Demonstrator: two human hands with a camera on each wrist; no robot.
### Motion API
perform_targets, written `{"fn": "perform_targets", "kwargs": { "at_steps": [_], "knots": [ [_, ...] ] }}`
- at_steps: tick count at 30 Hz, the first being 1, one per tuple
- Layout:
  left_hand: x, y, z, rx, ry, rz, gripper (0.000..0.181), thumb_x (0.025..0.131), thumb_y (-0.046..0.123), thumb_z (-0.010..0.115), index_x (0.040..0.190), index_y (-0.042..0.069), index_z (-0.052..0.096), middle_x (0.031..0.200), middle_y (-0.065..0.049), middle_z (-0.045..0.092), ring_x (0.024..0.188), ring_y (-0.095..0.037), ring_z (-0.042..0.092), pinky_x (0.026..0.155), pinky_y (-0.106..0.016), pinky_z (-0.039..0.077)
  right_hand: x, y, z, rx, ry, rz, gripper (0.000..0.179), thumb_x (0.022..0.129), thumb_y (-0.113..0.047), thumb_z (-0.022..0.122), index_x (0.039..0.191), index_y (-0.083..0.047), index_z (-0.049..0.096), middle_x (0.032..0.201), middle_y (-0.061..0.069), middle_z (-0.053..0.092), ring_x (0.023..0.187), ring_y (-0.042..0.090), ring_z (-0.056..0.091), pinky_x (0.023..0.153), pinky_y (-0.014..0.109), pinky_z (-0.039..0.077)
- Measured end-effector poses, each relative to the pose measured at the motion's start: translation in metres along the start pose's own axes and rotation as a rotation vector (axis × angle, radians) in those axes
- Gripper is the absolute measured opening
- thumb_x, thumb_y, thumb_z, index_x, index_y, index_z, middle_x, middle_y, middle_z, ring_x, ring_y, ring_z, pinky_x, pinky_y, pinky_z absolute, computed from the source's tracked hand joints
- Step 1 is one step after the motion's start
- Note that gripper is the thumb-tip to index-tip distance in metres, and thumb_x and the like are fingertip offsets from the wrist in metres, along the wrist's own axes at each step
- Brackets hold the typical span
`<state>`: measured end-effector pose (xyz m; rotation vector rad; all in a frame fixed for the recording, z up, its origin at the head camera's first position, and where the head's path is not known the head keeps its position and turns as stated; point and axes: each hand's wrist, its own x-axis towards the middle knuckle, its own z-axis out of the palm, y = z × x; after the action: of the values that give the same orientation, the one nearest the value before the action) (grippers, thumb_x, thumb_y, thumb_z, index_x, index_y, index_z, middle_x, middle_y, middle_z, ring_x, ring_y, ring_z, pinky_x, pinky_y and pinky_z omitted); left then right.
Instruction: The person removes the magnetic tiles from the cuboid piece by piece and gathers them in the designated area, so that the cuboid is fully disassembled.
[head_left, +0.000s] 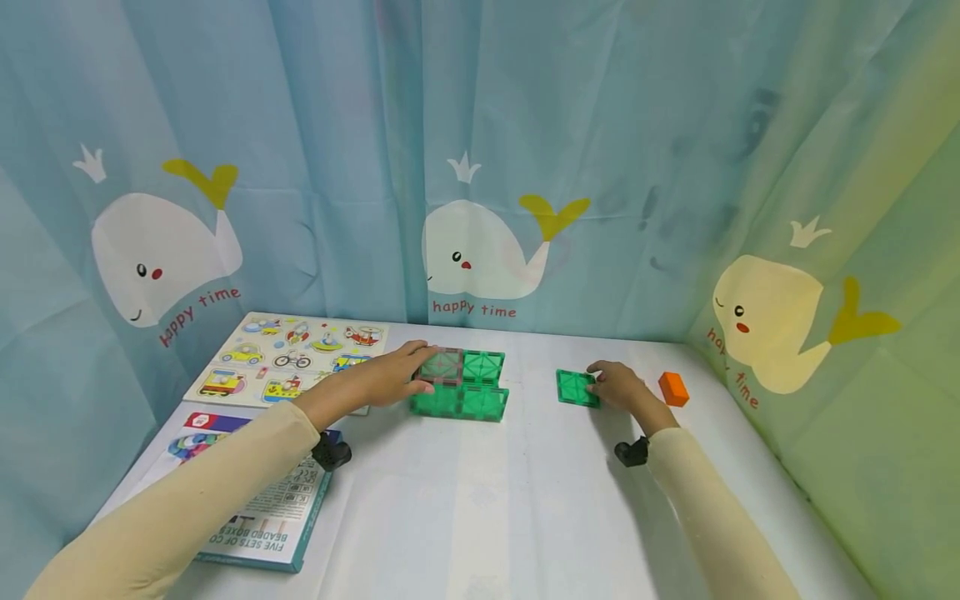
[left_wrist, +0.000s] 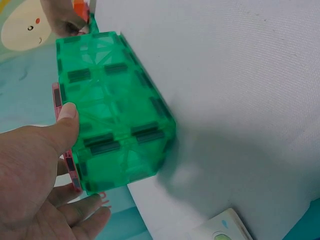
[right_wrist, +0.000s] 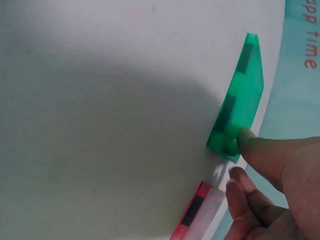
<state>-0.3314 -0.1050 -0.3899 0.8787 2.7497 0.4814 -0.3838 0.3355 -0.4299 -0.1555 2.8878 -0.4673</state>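
A joined group of translucent green magnetic tiles [head_left: 483,403] lies at mid-table, with a pink magnetic tile [head_left: 446,365] at its upper left. My left hand [head_left: 386,377] holds this group at its left end. Its thumb [left_wrist: 69,117] presses beside the pink edge, while the other fingers show past the end; their exact contact cannot be told. To the right, my right hand [head_left: 618,387] pinches a separate green magnetic tile [head_left: 574,388] by its right edge. That tile looks tilted in the right wrist view, where a red-edged tile [right_wrist: 196,212] lies near the fingertips.
An orange block [head_left: 673,389] sits beyond my right hand. Left of my left hand are a picture puzzle board [head_left: 255,372] and a printed box [head_left: 277,500] under the forearm. A whale-print curtain [head_left: 337,167] borders the white table [head_left: 480,517].
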Motion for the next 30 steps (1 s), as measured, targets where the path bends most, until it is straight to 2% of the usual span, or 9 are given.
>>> {"fn": "perform_targets", "kwargs": {
  "at_steps": [4, 8, 15, 20, 23, 27, 30],
  "knots": [
    [-0.001, 0.001, -0.001, 0.001, -0.001, -0.004, 0.074, 0.112, 0.041, 0.053, 0.17, 0.009, 0.02, 0.173, -0.023, 0.018, 0.156, -0.042, 0.033, 0.122, -0.057, 0.038, -0.003, -0.007, 0.002, -0.06, 0.057, -0.012, 0.046, 0.106, -0.013, 0.064, 0.148, 0.0, 0.054, 0.135, 0.031, 0.058, 0.121, 0.048, 0.056, 0.099, 0.071, 0.048],
    [-0.001, 0.003, -0.001, -0.004, -0.004, -0.009, 0.074, 0.112, 0.04, 0.053, 0.17, 0.01, 0.02, 0.173, -0.023, 0.017, 0.155, -0.042, 0.035, 0.121, -0.057, 0.039, -0.009, -0.019, 0.004, -0.062, 0.115, -0.081, 0.047, 0.104, -0.011, 0.066, 0.148, -0.001, 0.055, 0.133, 0.031, 0.058, 0.121, 0.048, 0.056, 0.099, 0.071, 0.049],
    [-0.002, 0.003, 0.001, 0.0, 0.003, -0.004, 0.072, 0.112, 0.038, 0.054, 0.169, 0.008, 0.022, 0.173, -0.022, 0.019, 0.154, -0.041, 0.038, 0.12, -0.056, 0.041, -0.019, -0.045, 0.007, 0.061, 0.193, -0.321, 0.04, 0.105, -0.004, 0.064, 0.142, 0.006, 0.054, 0.123, 0.031, 0.061, 0.112, 0.045, 0.063, 0.098, 0.061, 0.054],
    [-0.002, 0.002, 0.002, 0.009, 0.016, 0.005, 0.071, 0.112, 0.039, 0.054, 0.168, 0.007, 0.024, 0.172, -0.023, 0.02, 0.154, -0.041, 0.037, 0.12, -0.056, 0.041, -0.039, -0.08, 0.008, 0.152, 0.212, -0.446, 0.033, 0.109, -0.013, 0.06, 0.138, 0.003, 0.056, 0.115, 0.021, 0.067, 0.104, 0.034, 0.067, 0.092, 0.054, 0.057],
    [-0.001, 0.003, 0.002, 0.002, 0.017, -0.003, 0.071, 0.112, 0.039, 0.053, 0.168, 0.008, 0.024, 0.172, -0.023, 0.02, 0.154, -0.042, 0.037, 0.12, -0.057, 0.041, -0.051, -0.099, 0.012, 0.159, 0.206, -0.52, 0.034, 0.111, -0.02, 0.058, 0.14, -0.002, 0.056, 0.115, 0.014, 0.067, 0.105, 0.028, 0.067, 0.091, 0.05, 0.058],
    [-0.001, 0.003, 0.002, -0.011, 0.015, -0.017, 0.071, 0.112, 0.04, 0.054, 0.169, 0.011, 0.024, 0.173, -0.022, 0.02, 0.153, -0.042, 0.038, 0.118, -0.058, 0.042, -0.065, -0.118, 0.022, 0.076, 0.205, -0.622, 0.04, 0.109, -0.021, 0.063, 0.146, -0.009, 0.054, 0.125, 0.008, 0.063, 0.113, 0.026, 0.066, 0.095, 0.046, 0.058],
    [0.0, 0.002, 0.002, -0.012, 0.015, -0.026, 0.071, 0.112, 0.04, 0.054, 0.169, 0.011, 0.024, 0.173, -0.022, 0.019, 0.153, -0.042, 0.039, 0.118, -0.058, 0.042, -0.068, -0.127, 0.032, -0.037, 0.25, -0.722, 0.046, 0.104, -0.014, 0.071, 0.146, -0.01, 0.056, 0.129, 0.009, 0.062, 0.116, 0.026, 0.066, 0.094, 0.042, 0.06]
  ]
}}
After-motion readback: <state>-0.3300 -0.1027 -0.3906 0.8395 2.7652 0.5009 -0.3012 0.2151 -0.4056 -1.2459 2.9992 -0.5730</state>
